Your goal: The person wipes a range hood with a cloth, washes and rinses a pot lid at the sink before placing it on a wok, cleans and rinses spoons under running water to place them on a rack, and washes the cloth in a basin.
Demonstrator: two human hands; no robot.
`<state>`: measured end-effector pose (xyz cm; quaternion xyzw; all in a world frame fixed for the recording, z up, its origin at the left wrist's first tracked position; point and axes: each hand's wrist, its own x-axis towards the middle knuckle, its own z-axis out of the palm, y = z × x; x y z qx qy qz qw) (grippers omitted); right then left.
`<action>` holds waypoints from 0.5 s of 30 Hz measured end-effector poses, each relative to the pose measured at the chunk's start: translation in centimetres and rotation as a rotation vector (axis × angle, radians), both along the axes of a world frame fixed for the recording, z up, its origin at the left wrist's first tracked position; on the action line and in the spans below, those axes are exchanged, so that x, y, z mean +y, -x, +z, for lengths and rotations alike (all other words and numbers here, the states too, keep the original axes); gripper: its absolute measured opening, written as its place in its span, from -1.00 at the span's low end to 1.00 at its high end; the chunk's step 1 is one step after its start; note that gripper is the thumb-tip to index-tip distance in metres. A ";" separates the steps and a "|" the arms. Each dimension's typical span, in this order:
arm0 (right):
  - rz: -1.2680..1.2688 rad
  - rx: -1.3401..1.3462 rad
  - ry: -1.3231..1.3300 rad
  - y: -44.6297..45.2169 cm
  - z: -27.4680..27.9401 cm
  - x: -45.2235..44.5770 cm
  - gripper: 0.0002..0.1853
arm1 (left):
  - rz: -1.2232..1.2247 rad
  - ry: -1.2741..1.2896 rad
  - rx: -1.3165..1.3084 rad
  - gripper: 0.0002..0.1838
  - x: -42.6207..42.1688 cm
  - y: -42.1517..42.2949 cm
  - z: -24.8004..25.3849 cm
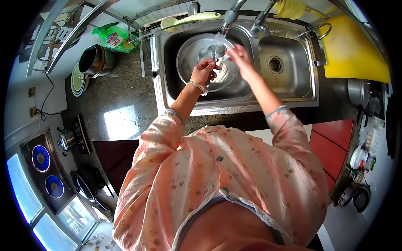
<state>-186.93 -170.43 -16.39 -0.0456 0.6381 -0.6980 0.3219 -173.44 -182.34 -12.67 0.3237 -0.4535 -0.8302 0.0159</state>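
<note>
My left hand (204,72) is closed around the handle of a metal ladle (217,51), whose rounded head points away from me under the running tap (228,20). To the right of the ladle head, my right hand (239,58) is open, its fingers stretched out and a little blurred; it appears to hold nothing. Both hands are over a wide metal basin (184,54) standing in the left sink bowl. A white cloth-like bundle (226,72) lies in the basin, partly hidden by my left hand.
The right sink bowl (289,79) has a drain in it. A yellow board (349,50) leans at the right. Left of the sink are a green bottle (115,38), pots (100,60) and plates (77,83). A pale green spoon (197,17) lies behind the sink.
</note>
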 end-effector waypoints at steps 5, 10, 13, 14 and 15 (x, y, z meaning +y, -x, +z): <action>-0.118 -0.133 0.124 -1.7 0.0 -5.4 -0.65 | 0.043 0.056 0.014 -0.84 -0.1 1.5 -0.4; -0.346 -0.290 0.139 0.7 0.6 -6.8 -0.72 | -0.019 0.151 0.062 -0.84 -0.6 0.5 0.2; -0.110 -0.080 -0.100 -1.1 -0.7 -6.9 -0.68 | 0.043 0.133 0.033 -0.83 -0.3 0.7 -0.3; -0.062 0.357 -0.331 -2.0 -2.2 -7.7 -0.56 | 0.049 0.238 -0.006 -0.83 -0.2 1.1 -0.7; -0.138 0.354 -0.319 -2.9 -1.8 -8.3 -0.51 | 0.053 0.343 -0.047 -0.83 -0.1 1.4 -0.9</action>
